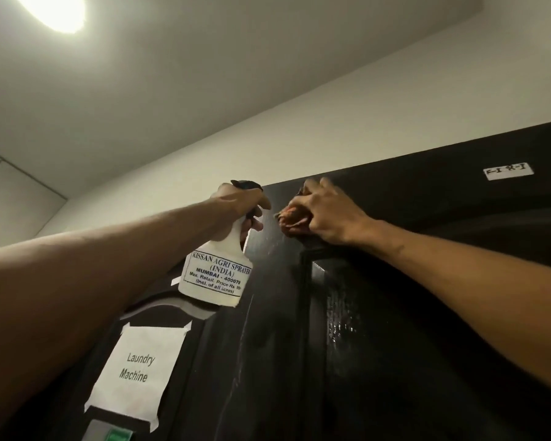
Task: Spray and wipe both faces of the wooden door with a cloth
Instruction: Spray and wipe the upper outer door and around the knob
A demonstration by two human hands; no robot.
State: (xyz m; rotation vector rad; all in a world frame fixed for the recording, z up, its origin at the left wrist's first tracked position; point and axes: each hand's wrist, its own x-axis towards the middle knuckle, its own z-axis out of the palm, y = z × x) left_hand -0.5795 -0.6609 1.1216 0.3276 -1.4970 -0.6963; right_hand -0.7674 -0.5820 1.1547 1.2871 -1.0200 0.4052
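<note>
Head-camera view, looking up at the top of the dark wooden door (395, 361). We see the left hand (239, 202) raised beside the door's upper edge, its grip curled round the neck of a white spray bottle (215, 275), with a finger at the black trigger (252, 214). The right hand (328, 214) presses a bunched orange cloth (291, 216) against the door's upper corner, just below the frame (442, 167), its grip clenched on the folds. Below the cloth a patch of droplets (341, 323) glistens on the door's sunken panel, so we judge this face sprayed and its wiping begun at the top; the other face is out of view. We expect the cloth to be soft and limp, best held bunched in the palm so that it does not slide out from under the fingers. The bottle looks like light, stiff plastic, safest taken at the neck, where the trigger lies within reach. The wet, glossy wood is likely slippery under the cloth. A taped paper sign (134, 370) reading "Laundry Machine" hangs to the left, and a small label (507, 171) sits on the frame
</note>
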